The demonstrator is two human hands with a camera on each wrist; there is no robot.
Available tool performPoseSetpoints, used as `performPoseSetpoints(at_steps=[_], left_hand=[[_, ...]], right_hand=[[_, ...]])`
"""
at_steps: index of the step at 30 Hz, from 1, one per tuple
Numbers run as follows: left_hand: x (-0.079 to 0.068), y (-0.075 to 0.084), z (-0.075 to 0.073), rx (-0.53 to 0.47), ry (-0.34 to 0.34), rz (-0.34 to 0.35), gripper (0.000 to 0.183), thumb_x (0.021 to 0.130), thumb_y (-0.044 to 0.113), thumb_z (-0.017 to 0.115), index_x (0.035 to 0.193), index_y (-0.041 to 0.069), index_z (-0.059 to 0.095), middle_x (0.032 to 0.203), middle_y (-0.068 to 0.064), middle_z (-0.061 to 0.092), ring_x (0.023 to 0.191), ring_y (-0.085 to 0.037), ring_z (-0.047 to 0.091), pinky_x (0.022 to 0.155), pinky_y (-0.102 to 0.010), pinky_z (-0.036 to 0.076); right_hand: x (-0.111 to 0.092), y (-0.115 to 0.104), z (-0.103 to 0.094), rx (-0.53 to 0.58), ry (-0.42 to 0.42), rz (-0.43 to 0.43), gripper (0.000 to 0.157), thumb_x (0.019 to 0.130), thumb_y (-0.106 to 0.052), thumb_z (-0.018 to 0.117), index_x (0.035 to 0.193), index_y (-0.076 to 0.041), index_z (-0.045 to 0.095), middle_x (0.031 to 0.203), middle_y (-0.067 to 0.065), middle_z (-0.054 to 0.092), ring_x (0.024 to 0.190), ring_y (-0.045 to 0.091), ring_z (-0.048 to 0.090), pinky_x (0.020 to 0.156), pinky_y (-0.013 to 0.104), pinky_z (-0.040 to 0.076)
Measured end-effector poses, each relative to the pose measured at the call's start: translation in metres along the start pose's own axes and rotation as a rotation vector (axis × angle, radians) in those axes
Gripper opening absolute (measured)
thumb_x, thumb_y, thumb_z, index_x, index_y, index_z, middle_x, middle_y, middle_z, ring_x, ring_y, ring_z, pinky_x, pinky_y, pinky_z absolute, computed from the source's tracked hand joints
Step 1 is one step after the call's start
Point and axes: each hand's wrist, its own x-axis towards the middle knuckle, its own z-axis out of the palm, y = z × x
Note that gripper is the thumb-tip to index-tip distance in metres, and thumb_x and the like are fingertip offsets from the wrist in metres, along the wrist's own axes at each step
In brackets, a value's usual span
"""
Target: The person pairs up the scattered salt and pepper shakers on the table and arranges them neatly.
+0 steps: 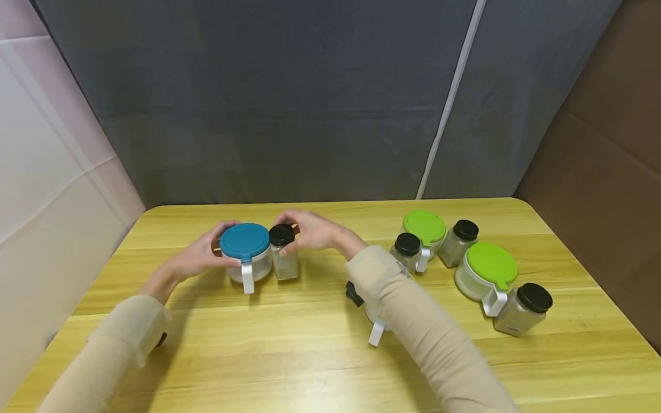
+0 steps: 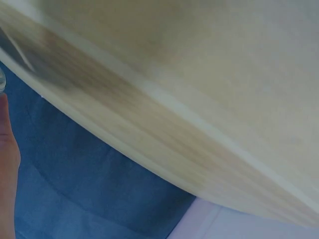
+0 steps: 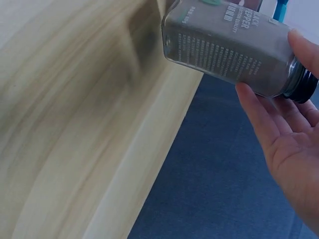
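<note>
Beige sleeves (image 1: 434, 327) cross the counter (image 1: 248, 355); toward its far left corner, the left hand (image 1: 197, 258) clasps a blue-lidded handled jar (image 1: 245, 246), the right hand (image 1: 317, 230) gripping a black-pepper bottle (image 1: 286, 264) just beside it.

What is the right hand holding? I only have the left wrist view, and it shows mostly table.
Observer: The right hand holds a jar near its black cap, as the head view shows.
Operator: And the left hand, what colour is the lid there?
Observer: It grips a pot with a blue lid.
Operator: Are any green-lidded pots about?
Observer: Yes, the head view shows two, both on the right side of the table.
</note>
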Motion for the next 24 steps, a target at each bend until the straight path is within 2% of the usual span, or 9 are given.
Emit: performPoseSetpoints(at_steps=[3,8,11,15,24], left_hand=[[0.0,-0.003,0.003,-0.008,-0.002,-0.006,0.075,0.077,0.007,0.068,0.135,0.003,0.02,0.13,-0.019,0.031,0.114,-0.033,0.035,0.09,-0.038,0.035],[-0.001,-0.005,0.007,-0.023,-0.016,-0.007,0.075,0.077,0.007,0.067,0.135,0.002,0.02,0.13,-0.02,0.031,0.115,-0.034,0.033,0.092,-0.048,0.03],[-0.001,-0.005,0.009,-0.027,-0.014,-0.004,0.075,0.077,0.007,0.067,0.135,0.002,0.019,0.13,-0.021,0.03,0.115,-0.035,0.032,0.093,-0.051,0.028],[0.001,-0.006,0.009,-0.033,-0.022,0.001,0.076,0.077,0.007,0.068,0.135,0.003,0.018,0.131,-0.02,0.029,0.116,-0.036,0.031,0.094,-0.053,0.026],[0.0,-0.009,0.01,-0.021,-0.036,0.018,0.079,0.076,0.007,0.069,0.135,0.003,0.017,0.131,-0.02,0.03,0.118,-0.034,0.029,0.094,-0.053,0.026]], right_hand=[[0.0,0.003,0.002,-0.008,0.003,0.008,0.046,0.071,-0.006,0.073,0.11,-0.003,0.049,0.107,0.005,0.052,0.099,0.014,0.048,0.089,0.024,0.035],[-0.001,0.007,0.005,-0.011,0.005,0.023,0.047,0.071,-0.006,0.073,0.111,-0.004,0.049,0.108,0.005,0.052,0.1,0.014,0.047,0.092,0.033,0.035],[-0.001,0.009,0.006,-0.026,0.007,0.04,0.048,0.071,-0.008,0.073,0.112,-0.006,0.049,0.109,0.005,0.052,0.1,0.013,0.046,0.092,0.035,0.035],[-0.002,0.012,0.006,-0.048,0.016,0.068,0.048,0.072,-0.01,0.073,0.113,-0.008,0.048,0.11,0.004,0.051,0.1,0.013,0.047,0.09,0.031,0.036],[-0.002,0.015,0.01,-0.029,0.035,0.083,0.049,0.073,-0.01,0.072,0.115,-0.007,0.047,0.11,0.004,0.051,0.102,0.015,0.046,0.089,0.028,0.036]])
